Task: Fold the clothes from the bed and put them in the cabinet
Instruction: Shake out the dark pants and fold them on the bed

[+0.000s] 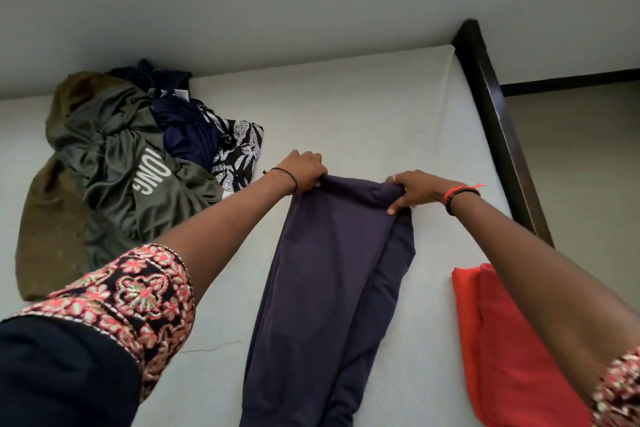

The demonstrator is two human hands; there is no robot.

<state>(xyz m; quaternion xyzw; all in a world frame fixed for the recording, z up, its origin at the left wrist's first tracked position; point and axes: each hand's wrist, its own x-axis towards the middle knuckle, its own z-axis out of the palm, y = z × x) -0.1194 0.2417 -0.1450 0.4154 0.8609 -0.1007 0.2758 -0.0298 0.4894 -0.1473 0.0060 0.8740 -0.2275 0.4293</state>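
A long dark purple garment (332, 281) lies lengthwise on the white mattress (363, 107), running from the near edge toward the middle. My left hand (304, 172) grips its far left corner and my right hand (414, 192) grips its far right corner, both pinching the folded far edge against the bed. A folded red garment (491, 340) lies at the right, partly under my right forearm. A heap of unfolded clothes sits at the far left: an olive-green shirt with white letters (114, 177), dark navy pieces (183, 128) and a black-and-white leaf-print piece (239, 149).
A dark wooden bed frame (498, 128) runs along the mattress's right side, with floor beyond it. A plain grey wall stands behind the bed. No cabinet is in view.
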